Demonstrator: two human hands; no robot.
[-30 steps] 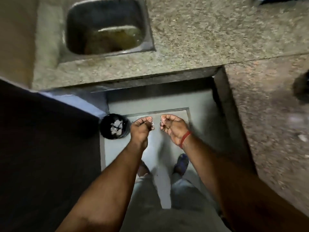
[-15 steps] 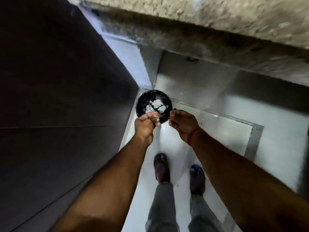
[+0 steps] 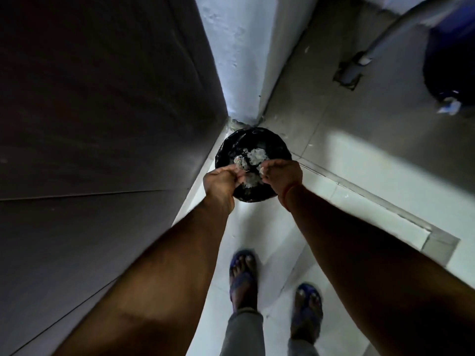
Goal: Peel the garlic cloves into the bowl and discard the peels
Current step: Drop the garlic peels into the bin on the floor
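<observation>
A round black-lined bin (image 3: 272, 143) stands on the floor in the corner, with pale garlic peels (image 3: 254, 156) lying inside it. Both hands hang over its near rim. My left hand (image 3: 221, 185) has its fingers curled, pinching small bits of peel at the fingertips. My right hand (image 3: 281, 174), with a red thread at the wrist, also has its fingers curled over the bin, and a small pale scrap shows at its fingertips. No bowl or garlic cloves are in view.
A dark cabinet face (image 3: 102, 124) fills the left side. A white wall corner (image 3: 239, 60) rises behind the bin. A grey pipe (image 3: 380, 39) and a dark blue container (image 3: 449, 52) stand at the upper right. My sandalled feet (image 3: 244, 278) are on the pale floor tiles.
The view swung down from the counter and sink to the floor corner. Both hands moved forward from beside the bin to directly above its opening.
</observation>
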